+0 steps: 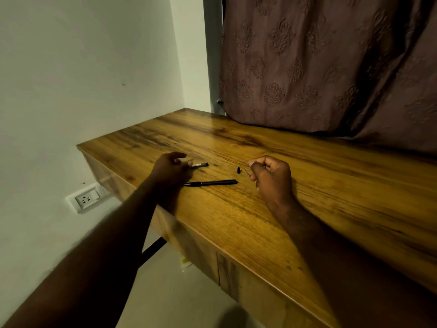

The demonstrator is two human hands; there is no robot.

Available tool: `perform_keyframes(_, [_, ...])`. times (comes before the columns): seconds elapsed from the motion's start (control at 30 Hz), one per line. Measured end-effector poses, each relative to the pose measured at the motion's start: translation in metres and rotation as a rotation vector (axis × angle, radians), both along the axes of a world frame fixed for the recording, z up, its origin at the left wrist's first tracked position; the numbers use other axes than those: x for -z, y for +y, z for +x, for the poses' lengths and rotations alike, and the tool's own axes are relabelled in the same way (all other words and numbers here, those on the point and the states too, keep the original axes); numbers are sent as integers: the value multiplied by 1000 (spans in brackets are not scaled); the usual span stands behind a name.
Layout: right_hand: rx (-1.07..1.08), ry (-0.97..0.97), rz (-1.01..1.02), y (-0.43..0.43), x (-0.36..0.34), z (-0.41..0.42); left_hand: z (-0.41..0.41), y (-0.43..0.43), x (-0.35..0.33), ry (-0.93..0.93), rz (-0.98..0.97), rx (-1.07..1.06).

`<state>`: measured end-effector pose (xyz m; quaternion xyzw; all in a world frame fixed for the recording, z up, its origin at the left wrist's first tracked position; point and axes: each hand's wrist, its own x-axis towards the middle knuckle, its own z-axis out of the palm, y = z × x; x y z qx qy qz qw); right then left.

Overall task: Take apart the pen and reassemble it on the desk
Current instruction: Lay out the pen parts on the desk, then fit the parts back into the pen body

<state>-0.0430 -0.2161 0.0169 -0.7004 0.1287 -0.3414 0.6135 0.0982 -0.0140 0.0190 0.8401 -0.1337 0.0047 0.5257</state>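
Head view: the pen barrel [212,183] lies on the bench [307,209] between the hands. The left hand [171,168] fingers pinch a short white-black part [200,165], the right hand [272,176] fingers a thin part [247,172]; better to keep the pieces close together.

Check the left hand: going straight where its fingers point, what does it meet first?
The short white-and-black pen piece: the left hand points right along the desk and its fingertips look at that piece's near end, though contact is unclear. The small black cap lies farther on.
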Motion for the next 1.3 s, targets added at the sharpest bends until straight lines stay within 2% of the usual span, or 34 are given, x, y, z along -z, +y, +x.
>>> perform_keyframes(0.1, [171, -16, -24, -8, 0, 3, -5, 10, 6, -183, 41, -116])
perform_keyframes(0.2, [330, 111, -176, -21, 1, 10, -26, 6, 11, -273, 135, -89])
perform_keyframes(0.33, [304, 296, -377, -24, 2, 9, -52, -8, 15, -508, 436, 37])
perform_keyframes(0.47, [236, 431, -576, -16, 4, 12, -60, -27, 12, -608, 645, 158])
perform_keyframes(0.67, [225, 540, -821, -11, 4, 16, -55, -35, 17, -642, 641, 224])
perform_keyframes(0.87, [258, 556, -906, -9, 7, 16, -53, -38, 19, -666, 576, 277])
perform_keyframes(1.07, [286, 527, -816, -13, 7, 16, -59, -41, 16, -688, 515, 234])
perform_keyframes(1.2, [286, 446, -563, -19, 5, 15, -66, -41, 14, -729, 488, 217])
perform_keyframes(1.3, [231, 299, -329, -22, 3, 10, -74, -41, 12, -723, 457, 186])
